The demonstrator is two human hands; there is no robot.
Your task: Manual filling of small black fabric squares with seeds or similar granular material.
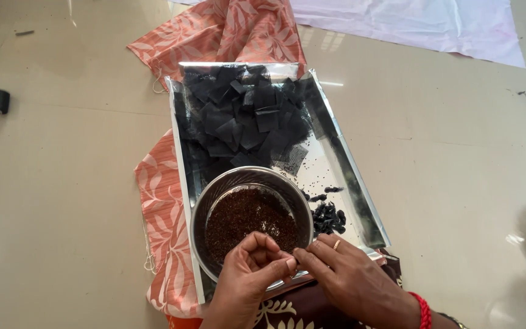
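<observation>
Both hands, left hand point(252, 268) and right hand point(351, 277), meet fingertip to fingertip, pinching something tiny over the seed bowl point(251, 216) at the tray's point(360, 201) near edge, catching spills.

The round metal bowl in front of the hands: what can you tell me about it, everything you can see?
The metal bowl is round, shiny and steel-looking, with a rolled rim and dark reflecting walls. It sits upright at the near end of a silvery tray, filled roughly halfway with small dark brown seeds. Behind it lies a heap of black fabric squares; to its right, a cluster of small black bundles. The left hand and right hand meet fingertip to fingertip over its near rim, hiding that part.
</observation>
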